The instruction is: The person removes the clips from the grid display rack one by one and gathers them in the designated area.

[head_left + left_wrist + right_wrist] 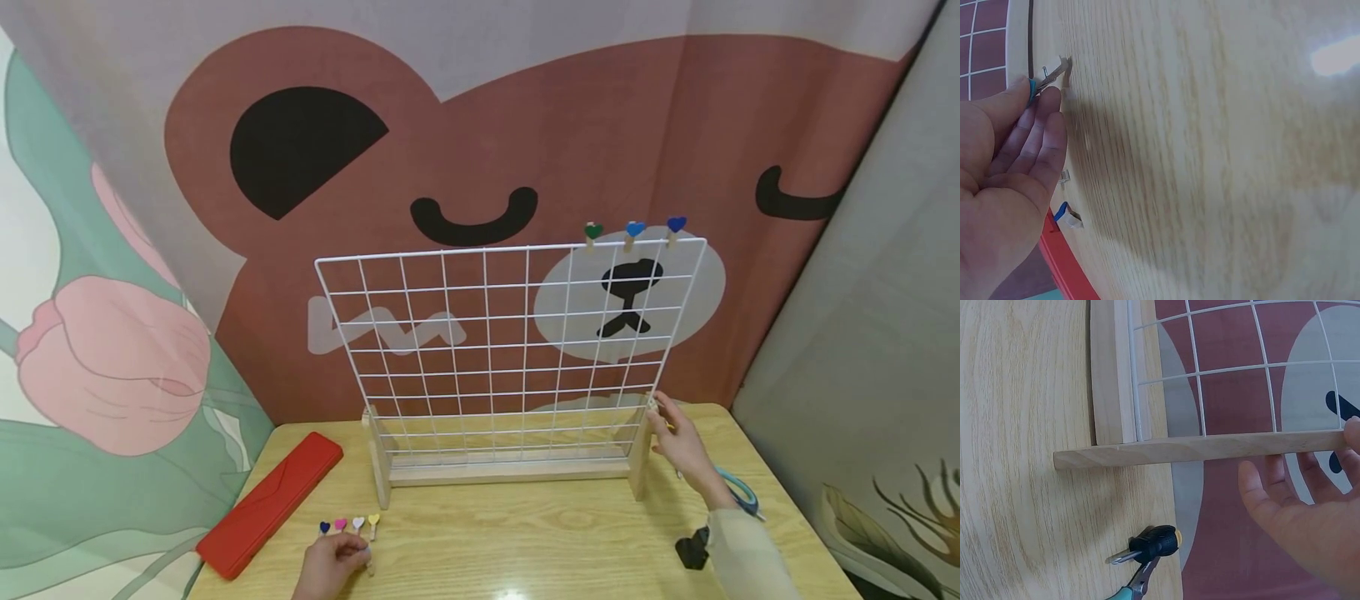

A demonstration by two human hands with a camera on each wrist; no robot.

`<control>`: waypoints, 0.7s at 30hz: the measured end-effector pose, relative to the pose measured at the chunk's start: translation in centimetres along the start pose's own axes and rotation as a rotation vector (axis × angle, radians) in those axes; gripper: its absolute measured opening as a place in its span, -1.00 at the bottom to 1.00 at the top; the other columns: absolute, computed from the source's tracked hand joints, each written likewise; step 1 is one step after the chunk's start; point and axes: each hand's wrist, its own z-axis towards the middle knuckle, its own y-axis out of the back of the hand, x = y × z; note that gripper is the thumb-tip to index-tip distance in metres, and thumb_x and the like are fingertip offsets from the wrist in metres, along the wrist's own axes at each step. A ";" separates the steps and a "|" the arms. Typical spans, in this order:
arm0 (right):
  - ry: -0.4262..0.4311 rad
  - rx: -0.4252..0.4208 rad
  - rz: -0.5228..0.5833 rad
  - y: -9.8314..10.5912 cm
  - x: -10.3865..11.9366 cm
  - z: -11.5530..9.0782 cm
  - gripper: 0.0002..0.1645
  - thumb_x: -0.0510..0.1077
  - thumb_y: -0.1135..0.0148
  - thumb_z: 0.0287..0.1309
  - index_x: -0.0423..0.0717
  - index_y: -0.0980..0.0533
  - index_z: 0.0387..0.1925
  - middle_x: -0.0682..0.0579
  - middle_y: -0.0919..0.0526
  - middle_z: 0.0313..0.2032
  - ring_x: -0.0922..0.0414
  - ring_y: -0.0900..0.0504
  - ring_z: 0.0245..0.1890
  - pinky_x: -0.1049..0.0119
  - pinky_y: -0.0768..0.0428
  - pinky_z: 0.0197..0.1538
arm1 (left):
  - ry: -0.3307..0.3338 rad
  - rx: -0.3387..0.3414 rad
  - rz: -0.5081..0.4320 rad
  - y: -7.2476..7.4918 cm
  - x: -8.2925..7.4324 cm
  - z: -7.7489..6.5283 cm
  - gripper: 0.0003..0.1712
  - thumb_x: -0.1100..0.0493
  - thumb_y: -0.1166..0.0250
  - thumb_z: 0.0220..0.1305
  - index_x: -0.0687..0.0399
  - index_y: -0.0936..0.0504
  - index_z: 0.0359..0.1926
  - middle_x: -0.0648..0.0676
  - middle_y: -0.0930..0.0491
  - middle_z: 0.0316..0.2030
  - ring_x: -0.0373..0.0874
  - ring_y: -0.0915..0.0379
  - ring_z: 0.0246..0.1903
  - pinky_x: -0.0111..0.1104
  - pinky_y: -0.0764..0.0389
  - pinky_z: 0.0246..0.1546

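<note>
In the head view, the left hand is curling its fingers round a small clip on the table, just in front of the wire rack, while the right hand is steadying the rack's right wooden post with loose, straight fingers. Counting here: three heart clips are sitting on the rack's top wire, four more are lying in a row in front of the rack, and one red case is lying to the rack's left. The rack is standing on narrow feet, so a hard push while clipping could tip it backward, and so small a clip could slip from the fingertips. In the left wrist view, the fingers are pinching one clip, with two others lying near. In the right wrist view, the open palm is hovering by the post; one pair of pliers is lying near the rack's foot, where a sleeve could knock it off the table.
</note>
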 end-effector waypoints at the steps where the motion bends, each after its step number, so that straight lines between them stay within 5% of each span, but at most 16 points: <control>1: 0.000 0.000 0.000 0.0 0.0 0.0 -0.31 -0.03 0.22 0.50 -0.25 0.11 0.47 -0.49 -0.09 0.32 -0.37 -0.31 0.17 -0.03 -0.59 -0.10 | 0.001 -0.003 0.002 0.0 0.0 0.0 -0.89 0.34 -0.47 -0.03 0.20 -0.67 -0.46 -0.05 -0.60 -0.56 -0.36 -0.47 -0.55 -0.46 -0.52 -0.49; 10: -0.012 -0.003 -0.018 -0.1 0.1 0.0 -0.30 -0.01 0.23 0.50 -0.25 0.12 0.48 -0.49 -0.09 0.32 -0.39 -0.31 0.17 -0.03 -0.60 -0.10 | -0.006 0.016 0.033 0.1 -0.3 0.2 -0.90 0.35 -0.45 -0.01 0.21 -0.66 -0.45 -0.04 -0.61 -0.54 -0.33 -0.46 -0.54 -0.46 -0.50 -0.50; 16: -0.001 -0.009 -0.022 -0.1 0.1 0.0 -0.30 -0.02 0.22 0.50 -0.28 0.10 0.46 -0.50 -0.12 0.31 -0.39 -0.31 0.17 0.05 -0.62 -0.15 | -0.077 0.096 0.033 0.3 -0.1 0.4 -0.91 0.37 -0.42 0.04 0.25 -0.64 -0.43 -0.03 -0.60 -0.55 -0.38 -0.45 -0.54 -0.47 -0.51 -0.50; 21: -0.010 -0.005 -0.019 0.0 0.1 0.0 -0.30 -0.02 0.23 0.50 -0.27 0.12 0.47 -0.50 -0.09 0.32 -0.40 -0.28 0.20 0.18 -0.62 -0.17 | -0.060 0.135 0.044 0.3 -0.3 0.8 -0.92 0.35 -0.41 0.06 0.23 -0.64 -0.43 -0.05 -0.58 -0.54 -0.33 -0.45 -0.53 -0.46 -0.49 -0.51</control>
